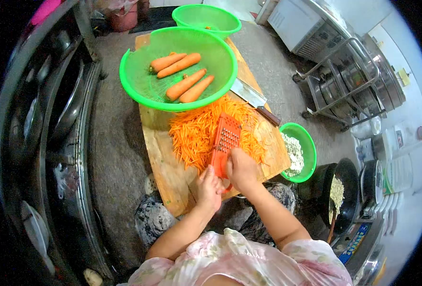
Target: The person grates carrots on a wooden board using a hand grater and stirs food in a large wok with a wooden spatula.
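My left hand (209,188) is closed round the lower end of an orange hand grater (226,137), which is tilted over the cutting board. My right hand (242,170) lies curled against the grater's lower face, and whatever it grips is hidden by the fingers. Under and around the grater's far end spreads a heap of shredded carrot (189,138) on the wooden board (159,167). Just beyond the heap, a green basket (125,78) holds several whole carrots (186,85).
A cleaver (248,93) lies along the board's right edge, its handle pointing toward me. To the right are a green bowl (311,155) of white chopped food and a dark wok (346,181). Metal shelving (84,143) stands left; a wheeled rack (349,81) stands right.
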`<act>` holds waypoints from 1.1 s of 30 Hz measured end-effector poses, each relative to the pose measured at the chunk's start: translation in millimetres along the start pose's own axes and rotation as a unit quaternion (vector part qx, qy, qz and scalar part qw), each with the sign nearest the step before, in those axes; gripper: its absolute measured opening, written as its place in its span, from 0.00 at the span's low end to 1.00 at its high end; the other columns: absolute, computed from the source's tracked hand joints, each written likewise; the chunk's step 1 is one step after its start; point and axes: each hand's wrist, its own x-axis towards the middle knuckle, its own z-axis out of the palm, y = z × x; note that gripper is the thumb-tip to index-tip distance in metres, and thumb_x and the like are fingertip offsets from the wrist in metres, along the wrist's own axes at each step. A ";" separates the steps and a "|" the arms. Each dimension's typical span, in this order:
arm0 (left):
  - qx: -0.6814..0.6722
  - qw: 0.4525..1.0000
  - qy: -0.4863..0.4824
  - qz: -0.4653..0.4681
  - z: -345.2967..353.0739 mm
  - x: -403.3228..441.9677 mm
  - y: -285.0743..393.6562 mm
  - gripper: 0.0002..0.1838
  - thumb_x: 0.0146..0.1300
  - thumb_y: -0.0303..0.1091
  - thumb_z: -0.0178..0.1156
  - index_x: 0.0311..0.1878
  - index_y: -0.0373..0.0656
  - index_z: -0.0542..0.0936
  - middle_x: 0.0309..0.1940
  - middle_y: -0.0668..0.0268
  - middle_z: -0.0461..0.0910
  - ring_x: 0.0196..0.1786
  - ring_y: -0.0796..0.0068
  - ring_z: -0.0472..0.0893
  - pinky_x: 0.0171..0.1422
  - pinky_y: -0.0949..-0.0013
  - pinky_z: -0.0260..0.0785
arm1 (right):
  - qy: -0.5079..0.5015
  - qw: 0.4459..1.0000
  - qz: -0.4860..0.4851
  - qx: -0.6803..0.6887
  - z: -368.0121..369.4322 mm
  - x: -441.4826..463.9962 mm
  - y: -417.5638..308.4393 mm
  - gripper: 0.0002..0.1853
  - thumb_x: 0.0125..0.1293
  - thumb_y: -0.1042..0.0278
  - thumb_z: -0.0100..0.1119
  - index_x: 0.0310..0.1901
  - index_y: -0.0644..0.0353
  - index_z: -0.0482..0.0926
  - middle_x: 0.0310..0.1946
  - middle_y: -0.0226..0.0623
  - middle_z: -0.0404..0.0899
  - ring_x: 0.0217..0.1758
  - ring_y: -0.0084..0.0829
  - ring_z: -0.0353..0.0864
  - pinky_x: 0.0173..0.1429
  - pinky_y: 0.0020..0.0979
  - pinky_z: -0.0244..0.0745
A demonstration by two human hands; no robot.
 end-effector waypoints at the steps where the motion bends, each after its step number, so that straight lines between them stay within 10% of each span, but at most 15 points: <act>1: 0.015 1.000 0.021 -0.009 2.1 -5.6 0.4 0.16 0.66 0.43 0.47 0.23 0.50 0.61 0.12 0.78 0.52 0.13 0.85 0.53 0.17 0.78 0.49 | 0.000 1.000 0.001 0.016 -2.9 -6.3 -2.7 0.04 0.51 0.74 0.50 0.29 0.59 0.67 0.24 0.48 0.70 0.28 0.48 0.73 0.31 0.42 0.69; 26: -0.027 1.000 0.012 -0.009 -4.5 -5.8 -0.6 0.16 0.65 0.43 0.49 0.23 0.50 0.62 0.11 0.77 0.53 0.12 0.84 0.55 0.16 0.76 0.53 | -0.082 0.976 0.163 -0.123 51.7 114.1 71.5 0.09 0.55 0.66 0.48 0.37 0.60 0.69 0.28 0.53 0.75 0.33 0.54 0.75 0.35 0.48 0.68; 33: -0.036 0.999 0.021 -0.010 -8.1 -3.0 0.1 0.16 0.65 0.43 0.49 0.23 0.50 0.62 0.12 0.77 0.53 0.13 0.84 0.55 0.17 0.77 0.52 | -0.044 0.998 0.030 -0.028 13.1 4.3 4.9 0.10 0.53 0.73 0.49 0.39 0.56 0.67 0.26 0.51 0.75 0.31 0.51 0.76 0.33 0.48 0.69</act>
